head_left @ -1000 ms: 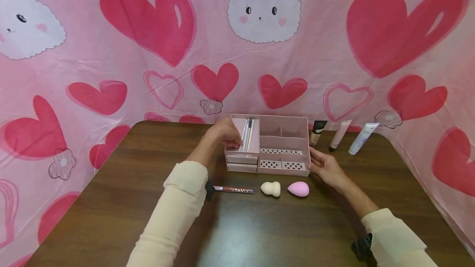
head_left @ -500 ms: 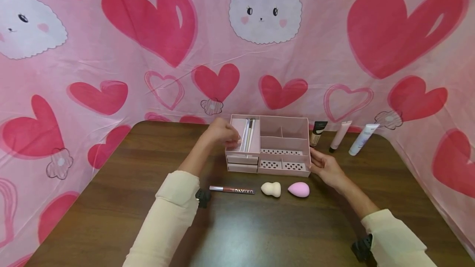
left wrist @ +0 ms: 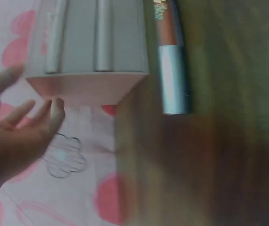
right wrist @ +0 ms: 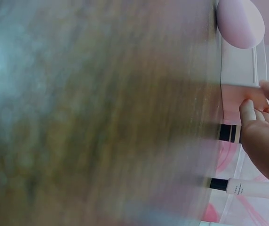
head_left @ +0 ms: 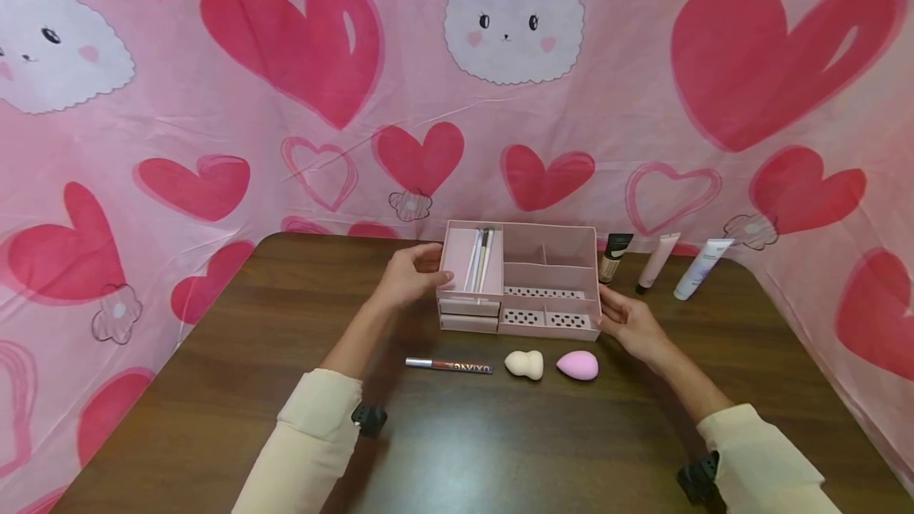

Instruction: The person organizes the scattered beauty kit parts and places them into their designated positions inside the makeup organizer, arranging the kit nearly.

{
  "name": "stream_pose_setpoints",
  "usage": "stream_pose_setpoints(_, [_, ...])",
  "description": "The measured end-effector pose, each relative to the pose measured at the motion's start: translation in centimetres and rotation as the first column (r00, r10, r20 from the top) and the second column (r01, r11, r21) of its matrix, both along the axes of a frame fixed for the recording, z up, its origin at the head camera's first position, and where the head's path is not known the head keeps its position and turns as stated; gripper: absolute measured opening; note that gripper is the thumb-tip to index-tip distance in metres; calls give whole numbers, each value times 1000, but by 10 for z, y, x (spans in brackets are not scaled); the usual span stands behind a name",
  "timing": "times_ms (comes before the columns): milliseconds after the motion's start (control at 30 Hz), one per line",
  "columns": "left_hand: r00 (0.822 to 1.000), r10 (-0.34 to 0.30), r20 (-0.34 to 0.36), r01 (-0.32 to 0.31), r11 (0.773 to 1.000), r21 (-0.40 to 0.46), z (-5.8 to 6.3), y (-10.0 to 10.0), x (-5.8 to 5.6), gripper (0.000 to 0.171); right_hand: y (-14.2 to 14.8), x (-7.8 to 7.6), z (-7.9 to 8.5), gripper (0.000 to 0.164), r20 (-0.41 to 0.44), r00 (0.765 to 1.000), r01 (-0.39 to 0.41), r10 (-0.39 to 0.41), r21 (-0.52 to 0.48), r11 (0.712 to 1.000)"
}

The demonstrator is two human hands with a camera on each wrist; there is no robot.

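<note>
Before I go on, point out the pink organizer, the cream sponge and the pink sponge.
Pink organizer [head_left: 548, 278]: head view, partition wall in front of the back compartments.
Cream sponge [head_left: 524, 365]: head view, middle of its body.
Pink sponge [head_left: 578, 366]: head view, middle of its rounded body.

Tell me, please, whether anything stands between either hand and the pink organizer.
Nothing visible does. The right hand touches the right side of the pink organizer; the left hand is at its left side, though contact there is hard to tell. The black-topped tube stands beyond the right hand, not between.
</note>
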State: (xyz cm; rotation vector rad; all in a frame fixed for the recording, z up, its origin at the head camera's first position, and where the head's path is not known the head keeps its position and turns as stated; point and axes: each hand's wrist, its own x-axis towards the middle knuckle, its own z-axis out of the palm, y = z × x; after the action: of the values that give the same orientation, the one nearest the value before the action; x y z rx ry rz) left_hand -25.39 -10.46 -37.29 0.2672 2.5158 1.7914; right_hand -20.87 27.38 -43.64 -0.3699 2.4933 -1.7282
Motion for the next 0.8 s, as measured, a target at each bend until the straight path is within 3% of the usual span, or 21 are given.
stream_pose_setpoints(133, [983, -166, 74, 149, 970, 190, -17, -3, -1, 67, 0, 1, -1, 66, 7, 1000, 0, 0, -11, 1000])
stream_pose_setpoints(333, [952, -297, 75, 240, 874, 422, -39, -6, -5, 74, 0, 1, -3, 66, 8, 1000, 3, -3, -17, 1000])
stream_pose_setpoints(467, [955, -296, 21, 251, 844, 473, -49, -5, -6, 74, 0, 1, -3, 66, 1, 1000, -2, 2, -21, 1000])
stream_pose_setpoints(633, [969, -242, -43, 232, 843, 486, -55, 0, -6, 72, 0, -1, -1, 66, -7, 1000, -11, 11, -5, 1000])
stream_pose_setpoints(800, [975, -213, -62, 215, 838, 502, -54, 3, -5, 72, 1, -1, 1, 66, -16, 1000, -14, 14, 37, 999])
